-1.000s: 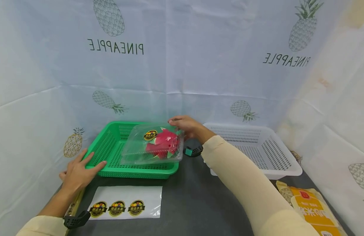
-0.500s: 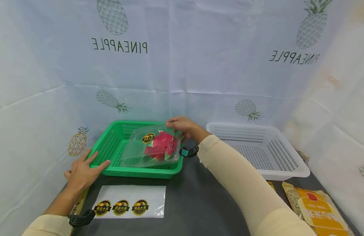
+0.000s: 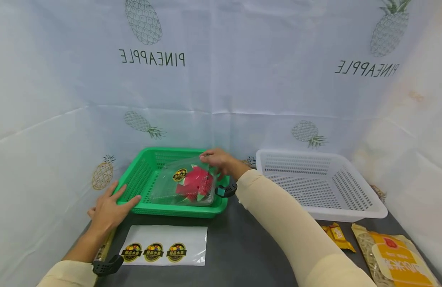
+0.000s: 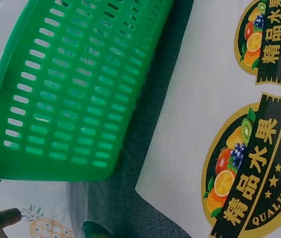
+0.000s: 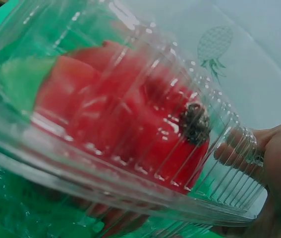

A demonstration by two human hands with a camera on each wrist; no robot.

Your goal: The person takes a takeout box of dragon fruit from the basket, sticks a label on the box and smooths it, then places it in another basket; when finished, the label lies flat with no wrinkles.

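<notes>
My right hand [image 3: 221, 162] grips the right end of a clear plastic clamshell box [image 3: 163, 187], which is tilted inside the green basket [image 3: 177, 211]. Inside the box lies a red dragon fruit [image 3: 195, 183] with green-tipped scales, and its dark stem end [image 5: 196, 124] faces the hand in the right wrist view. A round black-and-gold sticker [image 3: 179, 174] is on the lid. Spread over the basket's front left corner, my left hand [image 3: 111, 209] rests on the rim with its fingers fairly straight. Only part of that hand shows at the edge of the left wrist view.
A white sheet [image 3: 192, 239] with three round fruit stickers lies in front of the green basket. To the right stands a white basket [image 3: 350, 215], with a small orange packet [image 3: 337, 237] and a larger yellow bag [image 3: 396, 255] before it. Pineapple-printed cloth [image 3: 242, 79] hangs behind.
My right hand has lowered the box a little deeper into the green basket. The left hand keeps its place on the rim. The whole view has shifted, and the orange packet shows more.
</notes>
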